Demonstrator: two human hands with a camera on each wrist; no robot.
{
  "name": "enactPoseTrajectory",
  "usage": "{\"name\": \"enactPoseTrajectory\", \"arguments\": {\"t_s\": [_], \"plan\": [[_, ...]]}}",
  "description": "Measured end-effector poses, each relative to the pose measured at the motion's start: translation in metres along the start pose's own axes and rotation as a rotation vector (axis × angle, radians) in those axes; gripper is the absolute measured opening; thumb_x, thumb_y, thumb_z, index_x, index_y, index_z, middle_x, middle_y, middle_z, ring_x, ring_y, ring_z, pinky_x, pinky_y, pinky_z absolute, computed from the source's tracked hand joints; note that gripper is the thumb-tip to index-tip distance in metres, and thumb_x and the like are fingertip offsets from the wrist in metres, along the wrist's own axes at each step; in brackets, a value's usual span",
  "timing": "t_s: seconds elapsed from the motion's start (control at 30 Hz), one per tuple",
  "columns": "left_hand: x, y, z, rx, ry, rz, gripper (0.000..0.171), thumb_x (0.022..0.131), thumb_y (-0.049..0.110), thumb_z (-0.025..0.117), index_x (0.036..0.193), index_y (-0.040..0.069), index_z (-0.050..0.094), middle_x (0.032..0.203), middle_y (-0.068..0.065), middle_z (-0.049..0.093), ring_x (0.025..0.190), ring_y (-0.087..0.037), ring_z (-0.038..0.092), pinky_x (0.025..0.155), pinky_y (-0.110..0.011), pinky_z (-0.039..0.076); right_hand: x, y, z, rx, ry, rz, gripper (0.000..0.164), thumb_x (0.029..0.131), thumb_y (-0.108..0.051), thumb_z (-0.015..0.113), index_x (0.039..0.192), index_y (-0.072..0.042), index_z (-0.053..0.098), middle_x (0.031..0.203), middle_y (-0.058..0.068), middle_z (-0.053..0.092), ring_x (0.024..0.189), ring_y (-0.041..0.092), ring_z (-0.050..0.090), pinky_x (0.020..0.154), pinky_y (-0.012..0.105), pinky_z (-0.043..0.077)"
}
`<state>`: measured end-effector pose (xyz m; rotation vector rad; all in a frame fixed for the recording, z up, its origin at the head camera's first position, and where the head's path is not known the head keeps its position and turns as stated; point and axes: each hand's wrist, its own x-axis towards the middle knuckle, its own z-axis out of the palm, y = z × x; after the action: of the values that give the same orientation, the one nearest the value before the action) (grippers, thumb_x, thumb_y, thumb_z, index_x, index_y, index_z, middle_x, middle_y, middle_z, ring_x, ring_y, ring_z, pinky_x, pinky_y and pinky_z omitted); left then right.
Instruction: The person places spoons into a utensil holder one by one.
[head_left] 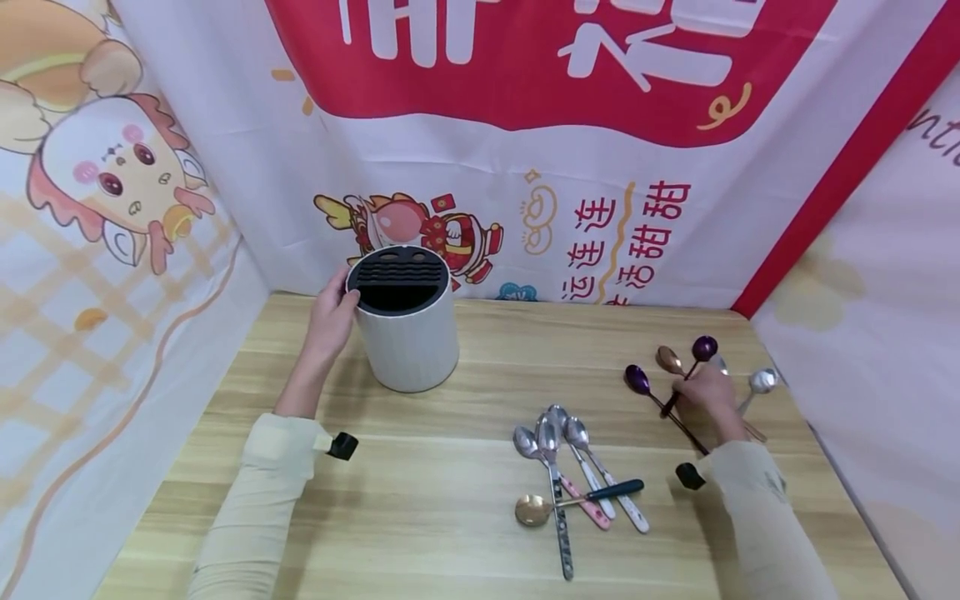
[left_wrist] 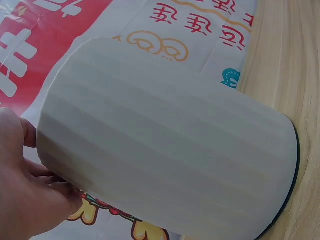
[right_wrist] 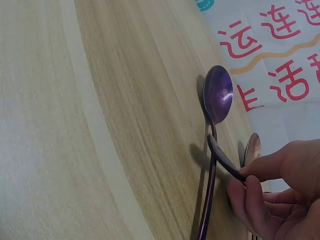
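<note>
My left hand (head_left: 333, 312) grips the upper left rim of a white ribbed utensil holder (head_left: 411, 354) with a black slotted top (head_left: 400, 279). The left wrist view shows the holder's pale wall (left_wrist: 165, 135) with my thumb and fingers at its top end. At the right, my right hand (head_left: 708, 390) pinches a dark purple spoon (head_left: 705, 347) by its handle, its bowl pointing away from me. Under and beside that hand lie another purple spoon (head_left: 637, 380), a copper-coloured spoon (head_left: 668, 360) and a silver spoon (head_left: 763, 381). My fingers partly hide these handles.
Nearer the front of the wooden table (head_left: 420, 517) is a pile of silver spoons (head_left: 548, 437) with patterned handles. A gold spoon (head_left: 533, 510) with a dark handle lies across them. Printed cloth (head_left: 480, 158) hangs behind the table and at both sides.
</note>
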<state>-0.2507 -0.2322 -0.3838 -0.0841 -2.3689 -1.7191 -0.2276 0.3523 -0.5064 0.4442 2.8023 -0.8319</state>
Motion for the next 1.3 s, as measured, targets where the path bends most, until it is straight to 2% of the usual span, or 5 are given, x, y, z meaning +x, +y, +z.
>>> {"name": "enactPoseTrajectory", "arguments": {"t_s": [0.17, 0.43, 0.8, 1.03, 1.3], "plan": [[-0.006, 0.013, -0.001, 0.003, -0.018, -0.005, 0.054, 0.097, -0.003, 0.035, 0.151, -0.01, 0.031, 0.155, -0.028, 0.035, 0.148, -0.037, 0.03, 0.125, -0.045, 0.021, -0.002, 0.002, 0.002, 0.049, 0.014, 0.026, 0.022, 0.085, -0.017, 0.064, 0.083, 0.005, 0.063, 0.061, 0.004, 0.067, 0.063, 0.022, 0.061, 0.056, 0.029, 0.044], [0.01, -0.015, -0.003, -0.008, 0.002, -0.016, 0.052, 0.103, 0.01, 0.035, 0.153, -0.004, 0.031, 0.156, -0.025, 0.038, 0.146, -0.034, 0.034, 0.124, -0.043, 0.025, -0.011, 0.0, -0.008, 0.202, 0.024, -0.049, 0.02, 0.089, -0.003, 0.059, 0.101, 0.008, 0.047, 0.077, 0.014, 0.07, 0.065, 0.019, 0.068, 0.068, 0.028, 0.053], [0.023, -0.022, -0.006, -0.1, -0.093, -0.065, 0.051, 0.107, 0.015, 0.029, 0.156, -0.001, 0.026, 0.163, -0.018, 0.025, 0.152, -0.028, 0.02, 0.127, -0.041, 0.012, -0.018, -0.013, -0.026, 0.578, 0.012, -0.132, 0.046, 0.098, -0.002, 0.051, 0.135, 0.023, 0.041, 0.072, -0.019, 0.064, 0.067, -0.003, 0.066, 0.068, 0.014, 0.056], [0.022, -0.025, -0.006, -0.095, -0.084, -0.04, 0.051, 0.105, 0.009, 0.027, 0.155, 0.0, 0.029, 0.166, -0.014, 0.019, 0.155, -0.025, 0.009, 0.128, -0.039, 0.005, -0.031, -0.032, -0.031, 0.767, 0.056, -0.182, 0.026, 0.097, 0.003, 0.054, 0.122, 0.013, 0.055, 0.073, -0.019, 0.07, 0.068, -0.001, 0.069, 0.07, 0.018, 0.058], [0.022, -0.026, -0.001, -0.143, -0.068, -0.026, 0.05, 0.104, 0.008, 0.029, 0.153, -0.002, 0.031, 0.156, -0.022, 0.038, 0.146, -0.03, 0.031, 0.125, -0.041, 0.018, -0.039, -0.052, -0.036, 0.998, 0.064, -0.231, 0.01, 0.095, 0.005, 0.058, 0.105, 0.004, 0.059, 0.078, -0.009, 0.074, 0.072, 0.004, 0.072, 0.068, 0.019, 0.059]]}}
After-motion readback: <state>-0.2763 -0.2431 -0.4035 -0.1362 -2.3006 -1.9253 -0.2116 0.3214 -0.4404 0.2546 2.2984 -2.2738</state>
